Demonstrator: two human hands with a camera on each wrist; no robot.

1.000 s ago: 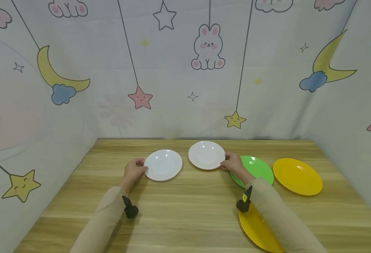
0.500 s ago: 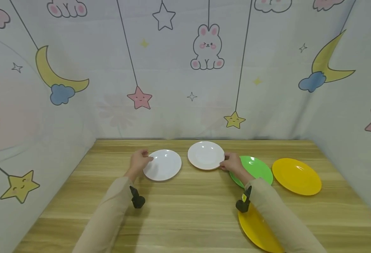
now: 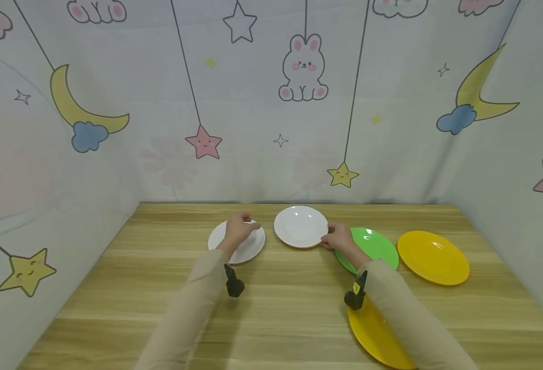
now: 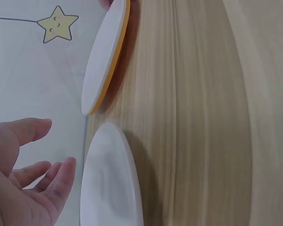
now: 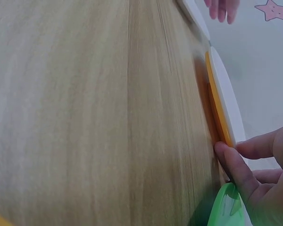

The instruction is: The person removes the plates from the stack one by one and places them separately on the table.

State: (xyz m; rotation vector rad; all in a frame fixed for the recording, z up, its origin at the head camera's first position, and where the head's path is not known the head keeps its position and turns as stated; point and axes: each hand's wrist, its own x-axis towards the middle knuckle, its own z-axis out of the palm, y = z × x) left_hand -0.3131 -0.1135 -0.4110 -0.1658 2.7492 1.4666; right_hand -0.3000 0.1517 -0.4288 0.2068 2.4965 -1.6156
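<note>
My left hand [image 3: 237, 232] hovers over a small white plate [image 3: 251, 249], covering part of it. In the left wrist view, the thumb and fingers of the left hand [image 4: 23, 174] are apart with nothing between them, above the white plate [image 4: 111, 183]. To the right, another white plate [image 3: 301, 226] has its right edge pinched by my right hand [image 3: 340, 239]. Seen edge-on in the right wrist view, this white plate [image 5: 228, 94] lies against an orange plate [image 5: 217, 101] beneath it, and the right hand's [image 5: 266, 181] thumb and finger grip the edge there.
A green plate [image 3: 377, 250] lies partly beneath my right wrist. Farther right is a yellow plate [image 3: 433, 258]. Another yellow plate [image 3: 377, 336] sits nearer, partly hidden by the right sleeve. A printed cloth wall [image 3: 253, 180] borders the wooden table [image 3: 276, 308] at the back.
My left hand has let go of the left white plate's edge and moved rightward over it. The right hand still grips its plate in the same place.
</note>
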